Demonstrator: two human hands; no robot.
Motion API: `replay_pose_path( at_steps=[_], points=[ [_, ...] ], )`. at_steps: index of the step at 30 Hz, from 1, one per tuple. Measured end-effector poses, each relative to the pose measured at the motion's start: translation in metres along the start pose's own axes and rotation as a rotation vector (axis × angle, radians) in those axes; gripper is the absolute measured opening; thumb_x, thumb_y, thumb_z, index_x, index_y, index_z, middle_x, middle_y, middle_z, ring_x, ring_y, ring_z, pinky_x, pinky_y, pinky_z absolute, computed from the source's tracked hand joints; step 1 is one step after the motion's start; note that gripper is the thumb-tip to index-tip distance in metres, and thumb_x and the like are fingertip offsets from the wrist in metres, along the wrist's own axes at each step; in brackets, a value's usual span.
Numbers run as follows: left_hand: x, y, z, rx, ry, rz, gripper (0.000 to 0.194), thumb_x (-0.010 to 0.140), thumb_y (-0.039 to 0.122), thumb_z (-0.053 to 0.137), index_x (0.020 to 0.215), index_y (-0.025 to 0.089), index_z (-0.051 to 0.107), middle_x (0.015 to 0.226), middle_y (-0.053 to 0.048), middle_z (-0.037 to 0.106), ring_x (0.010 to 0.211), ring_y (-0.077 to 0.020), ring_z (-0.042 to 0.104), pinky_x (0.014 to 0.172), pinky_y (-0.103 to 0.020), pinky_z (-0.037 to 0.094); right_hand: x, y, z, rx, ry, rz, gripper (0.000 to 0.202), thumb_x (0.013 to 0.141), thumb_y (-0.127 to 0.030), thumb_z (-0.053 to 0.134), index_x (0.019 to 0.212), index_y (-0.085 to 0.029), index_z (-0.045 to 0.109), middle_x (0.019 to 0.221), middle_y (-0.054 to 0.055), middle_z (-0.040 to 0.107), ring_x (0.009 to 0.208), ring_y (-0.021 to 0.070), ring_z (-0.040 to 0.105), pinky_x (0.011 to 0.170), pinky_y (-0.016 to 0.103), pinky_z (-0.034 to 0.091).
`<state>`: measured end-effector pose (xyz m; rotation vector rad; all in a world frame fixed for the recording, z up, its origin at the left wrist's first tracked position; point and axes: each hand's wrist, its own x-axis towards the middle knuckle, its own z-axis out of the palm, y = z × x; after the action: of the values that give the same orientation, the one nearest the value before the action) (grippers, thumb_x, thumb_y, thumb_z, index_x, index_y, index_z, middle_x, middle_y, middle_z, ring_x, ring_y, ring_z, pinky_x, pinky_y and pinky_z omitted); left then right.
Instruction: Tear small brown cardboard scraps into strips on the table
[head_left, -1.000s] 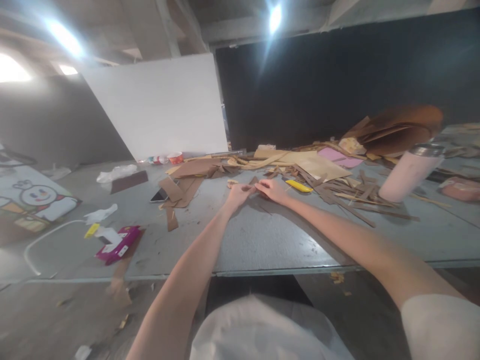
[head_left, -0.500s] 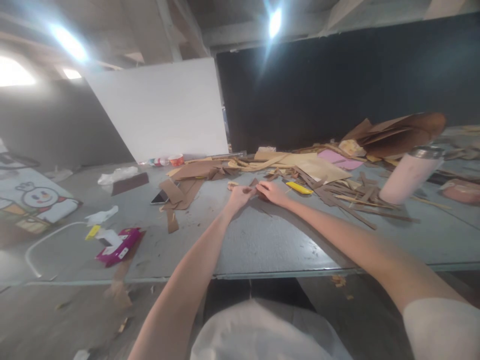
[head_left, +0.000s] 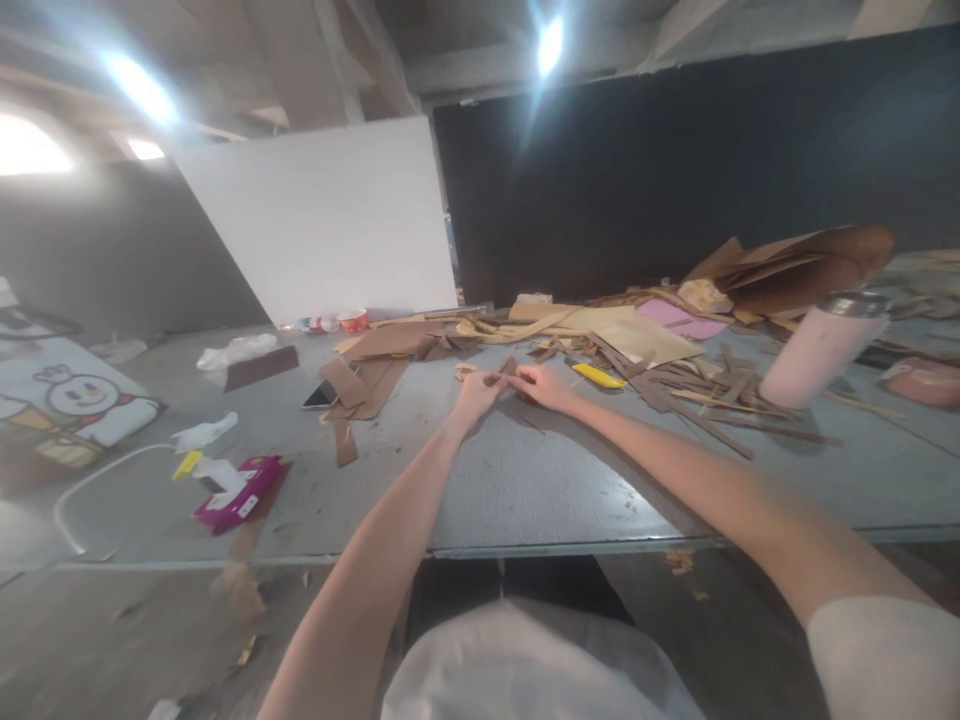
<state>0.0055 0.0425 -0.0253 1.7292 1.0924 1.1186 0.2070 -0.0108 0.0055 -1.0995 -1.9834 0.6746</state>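
Over the middle of the grey table (head_left: 525, 480), my left hand (head_left: 480, 393) and my right hand (head_left: 541, 387) meet at the fingertips. Both are closed in a pinch. A small brown piece (head_left: 509, 366) shows just behind the fingertips; whatever lies between them is too small to make out. Close to my right hand, on its right, lies a yellow cutter (head_left: 598, 377). A small tan scrap (head_left: 465, 371) rests just behind my left hand.
Brown strips (head_left: 697, 395) and a pink bottle (head_left: 821, 350) are on the right. At the left lie brown sheets (head_left: 382, 385), a phone (head_left: 321, 395) and a magenta packet (head_left: 238, 495). A tan sheet (head_left: 637, 335) lies further back.
The fingers of my right hand have shifted slightly against those of my left. Otherwise the scene looks the same.
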Motion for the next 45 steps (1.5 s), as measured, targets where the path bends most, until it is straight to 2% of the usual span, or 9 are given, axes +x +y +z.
replay_pose_path(
  at_steps=[5,11,16,18,24,32,35,41,45],
  points=[
    [0.001,0.000,0.001,-0.019,0.036,-0.020,0.034,0.087,0.047,0.086,0.092,0.013,0.083,0.079,-0.008,0.077,0.069,-0.0177,0.068,0.078,-0.035,0.058,0.000,0.002,-0.001,-0.012,-0.023,-0.027,0.061,0.097,-0.080,0.054,0.071,-0.025,0.051,0.066,0.003,0.064,0.063,0.0192,0.053,0.067,0.032,0.040],
    [0.001,0.000,0.002,-0.034,0.061,-0.027,0.036,0.083,0.049,0.089,0.089,0.014,0.083,0.076,-0.007,0.076,0.066,-0.0159,0.064,0.072,-0.030,0.051,0.000,0.006,0.002,-0.020,-0.011,0.003,0.051,0.099,-0.069,0.054,0.075,-0.024,0.055,0.067,0.002,0.064,0.063,0.0190,0.055,0.068,0.032,0.041],
    [0.003,-0.002,0.000,-0.043,0.108,-0.022,0.038,0.082,0.052,0.088,0.085,0.014,0.083,0.072,-0.006,0.073,0.062,-0.0146,0.059,0.066,-0.029,0.046,0.001,0.009,0.002,0.042,0.206,-0.013,0.035,0.096,-0.059,0.058,0.089,-0.024,0.055,0.084,0.003,0.069,0.078,0.0214,0.062,0.077,0.033,0.048],
    [0.003,-0.003,-0.001,-0.040,0.119,-0.017,0.038,0.081,0.052,0.087,0.084,0.014,0.084,0.069,-0.005,0.071,0.061,-0.0144,0.058,0.065,-0.028,0.045,0.000,0.008,0.001,0.084,0.238,-0.030,0.032,0.096,-0.057,0.058,0.095,-0.024,0.057,0.093,0.004,0.072,0.083,0.0219,0.065,0.081,0.034,0.050],
    [0.001,-0.004,-0.002,-0.065,0.089,0.032,0.036,0.079,0.049,0.088,0.086,0.014,0.086,0.070,-0.005,0.072,0.062,-0.0138,0.057,0.065,-0.028,0.045,-0.004,0.005,0.000,0.084,0.129,-0.059,0.035,0.097,-0.050,0.058,0.116,-0.022,0.068,0.094,0.005,0.076,0.081,0.0217,0.065,0.079,0.034,0.049],
    [0.001,-0.002,-0.002,-0.057,0.098,0.029,0.037,0.077,0.050,0.091,0.085,0.014,0.086,0.069,-0.005,0.073,0.061,-0.0145,0.059,0.066,-0.029,0.046,-0.002,0.010,0.000,0.141,0.086,0.026,0.035,0.095,-0.051,0.061,0.107,-0.019,0.070,0.083,0.004,0.073,0.069,0.0183,0.059,0.069,0.031,0.045],
    [-0.001,0.000,-0.004,-0.073,0.119,0.024,0.036,0.077,0.049,0.092,0.083,0.014,0.086,0.069,-0.005,0.073,0.063,-0.0152,0.061,0.068,-0.029,0.048,-0.004,0.008,-0.002,0.161,0.038,0.019,0.040,0.096,-0.051,0.061,0.116,-0.019,0.073,0.075,0.002,0.069,0.064,0.0178,0.057,0.065,0.030,0.043],
    [-0.003,0.008,-0.005,-0.275,0.078,-0.084,0.039,0.072,0.047,0.099,0.087,0.014,0.086,0.079,-0.008,0.079,0.071,-0.0169,0.068,0.079,-0.032,0.056,-0.006,0.009,-0.003,0.209,0.004,-0.008,0.046,0.097,-0.048,0.062,0.129,-0.019,0.076,0.070,0.001,0.068,0.063,0.0181,0.058,0.064,0.030,0.044],
    [-0.004,0.016,-0.002,-0.493,0.048,-0.204,0.040,0.077,0.048,0.098,0.085,0.012,0.083,0.088,-0.013,0.081,0.077,-0.0170,0.073,0.086,-0.034,0.059,-0.004,0.012,-0.002,0.215,0.030,0.002,0.044,0.094,-0.041,0.060,0.129,-0.018,0.076,0.068,0.000,0.067,0.060,0.0171,0.056,0.062,0.029,0.043]
  ],
)
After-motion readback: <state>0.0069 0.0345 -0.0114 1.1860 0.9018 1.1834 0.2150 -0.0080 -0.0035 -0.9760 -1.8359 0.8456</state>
